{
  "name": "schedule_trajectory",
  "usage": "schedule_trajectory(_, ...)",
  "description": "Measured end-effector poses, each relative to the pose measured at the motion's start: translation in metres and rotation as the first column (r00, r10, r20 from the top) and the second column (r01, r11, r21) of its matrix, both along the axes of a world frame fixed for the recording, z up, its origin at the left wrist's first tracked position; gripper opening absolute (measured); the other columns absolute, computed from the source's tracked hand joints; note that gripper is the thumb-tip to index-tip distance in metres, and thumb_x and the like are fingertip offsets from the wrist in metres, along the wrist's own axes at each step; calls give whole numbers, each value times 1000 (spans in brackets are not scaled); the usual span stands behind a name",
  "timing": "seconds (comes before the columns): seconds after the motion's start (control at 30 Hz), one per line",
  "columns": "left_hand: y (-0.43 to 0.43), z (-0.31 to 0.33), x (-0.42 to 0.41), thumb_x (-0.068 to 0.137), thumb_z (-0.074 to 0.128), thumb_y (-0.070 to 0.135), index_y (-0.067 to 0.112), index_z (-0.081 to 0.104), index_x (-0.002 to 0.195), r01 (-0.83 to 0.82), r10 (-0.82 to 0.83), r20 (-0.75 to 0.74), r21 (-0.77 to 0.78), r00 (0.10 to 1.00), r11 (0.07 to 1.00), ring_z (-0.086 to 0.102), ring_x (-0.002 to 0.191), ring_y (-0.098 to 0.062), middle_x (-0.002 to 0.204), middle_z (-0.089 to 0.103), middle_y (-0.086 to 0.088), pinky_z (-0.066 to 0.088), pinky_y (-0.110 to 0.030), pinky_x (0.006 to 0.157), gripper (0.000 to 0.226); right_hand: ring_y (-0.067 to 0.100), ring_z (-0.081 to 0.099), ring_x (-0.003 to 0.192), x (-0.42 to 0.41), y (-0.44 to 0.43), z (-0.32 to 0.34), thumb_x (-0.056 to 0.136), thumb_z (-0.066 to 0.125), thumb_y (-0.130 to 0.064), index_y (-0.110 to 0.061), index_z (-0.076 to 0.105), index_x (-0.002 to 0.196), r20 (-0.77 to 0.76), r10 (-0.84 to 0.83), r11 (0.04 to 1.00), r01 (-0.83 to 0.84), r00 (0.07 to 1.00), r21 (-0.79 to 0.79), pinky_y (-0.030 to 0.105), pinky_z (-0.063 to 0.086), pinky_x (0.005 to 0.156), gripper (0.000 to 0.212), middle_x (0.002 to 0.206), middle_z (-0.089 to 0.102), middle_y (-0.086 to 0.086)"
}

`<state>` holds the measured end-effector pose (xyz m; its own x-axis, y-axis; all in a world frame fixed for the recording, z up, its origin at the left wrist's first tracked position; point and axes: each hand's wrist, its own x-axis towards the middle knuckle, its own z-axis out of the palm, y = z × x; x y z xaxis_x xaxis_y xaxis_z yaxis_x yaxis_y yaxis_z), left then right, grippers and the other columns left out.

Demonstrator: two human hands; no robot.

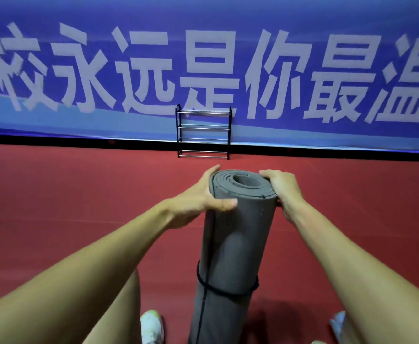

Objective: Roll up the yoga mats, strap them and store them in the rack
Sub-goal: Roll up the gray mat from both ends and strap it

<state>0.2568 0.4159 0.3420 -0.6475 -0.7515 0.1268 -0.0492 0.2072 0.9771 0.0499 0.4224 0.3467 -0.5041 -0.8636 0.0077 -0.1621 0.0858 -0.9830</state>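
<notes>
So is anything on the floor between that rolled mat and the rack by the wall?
Nothing visible. The grey rolled mat, held in both hands, faces the black rack across bare red floor.

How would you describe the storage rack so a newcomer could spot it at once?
Look to the long blue banner with large pale characters along the far edge of the red floor. The rack stands against it: a small black frame with silver rails, its shelves bare.

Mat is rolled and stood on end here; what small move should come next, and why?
Probably loop the strap over the top end: the cord circles only the lower part of the gray mat, and both the left hand and right hand clasp the unbound top.
</notes>
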Motion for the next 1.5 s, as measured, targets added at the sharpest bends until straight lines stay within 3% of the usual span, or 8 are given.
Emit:
schedule_trajectory(0.2, -15, 1, -17, 66, 86, 30, 21, 26, 145, -148, 173, 121, -195, 977, 970, 48, 110, 19, 125, 51, 24, 39, -11, 95, 99, 26, 63, 82, -5, -16, -10, 69, 43, -52, -20, 68, 67, 53, -53, 996, 56, 997, -73, 41, 48, 79, 40, 84, 72, 2)
schedule_trajectory(0.3, -20, 5, -35, 76, 78, 16, 35, 46, 109, -162, 187, 92, -230, 978, 960, 58, 93, 18, 105, 62, 24, 45, -7, 78, 49, 17, 62, 108, -7, -6, -27, 72, 33, -70, -25, 73, 104, 62, 37, 991, -29, 997, -132, 40, 44, 102, 68, 111, 71, -5)
schedule_trajectory(0.4, -26, 6, -50, 78, 75, 12, 33, 52, 101, -150, 169, 51, -266, 984, 952, 62, 88, 13, 91, 68, 31, 47, -7, 73, 39, 8, 49, 127, -13, 6, -39, 73, 35, -84, -25, 56, 134, 51, 135, 975, -123, 990, -187, 38, 32, 114, 87, 135, 56, -11)
schedule_trajectory(0.6, -57, -6, -72, 70, 80, 29, 32, 57, 106, -222, 226, -7, -216, 974, 951, 64, 92, 8, 98, 70, 23, 48, -13, 77, 42, 2, 51, 118, -41, -11, -46, 69, 58, -67, -23, 41, 135, -15, 310, 929, -306, 951, -211, 29, 35, 109, 81, 128, 56, -13)
schedule_trajectory(0.87, -140, -43, -101, 85, 70, 28, 25, 60, 102, -284, 280, -85, -35, 956, 958, 67, 85, 2, 89, 72, 18, 50, -12, 69, 20, 9, 57, 116, -49, -103, -73, 67, 73, -61, -16, 40, 136, 22, 168, 956, -157, 986, -248, 29, 44, 102, 89, 131, 57, -1)
schedule_trajectory(1.07, -228, -67, -91, 63, 72, 58, 23, 60, 115, -382, 383, 5, 88, 924, 920, 69, 91, -3, 105, 71, 9, 53, -21, 76, 64, 7, 62, 107, -47, -190, -97, 62, 75, -60, -25, 51, 128, 53, 221, 966, -212, 974, -147, 25, 50, 91, 78, 120, 64, -7)
schedule_trajectory(1.33, -241, 2, -59, 57, 83, 29, 22, 63, 115, -293, 238, 223, 255, 945, 922, 69, 96, -11, 104, 73, 4, 55, -23, 75, 62, -5, 61, 102, -49, -198, -42, 55, 91, -31, -24, 51, 129, 168, 361, 926, -373, 917, 48, 18, 49, 85, 85, 116, 64, -14)
schedule_trajectory(1.5, -227, 103, -45, 48, 90, 9, 31, 55, 115, -222, 136, 312, 257, 940, 941, 64, 102, 2, 109, 69, 11, 50, -16, 84, 78, 21, 55, 124, -51, -187, 45, 48, 95, -14, -7, 44, 135, 92, 515, 850, -522, 852, 73, 43, 43, 106, 101, 131, 58, 10)
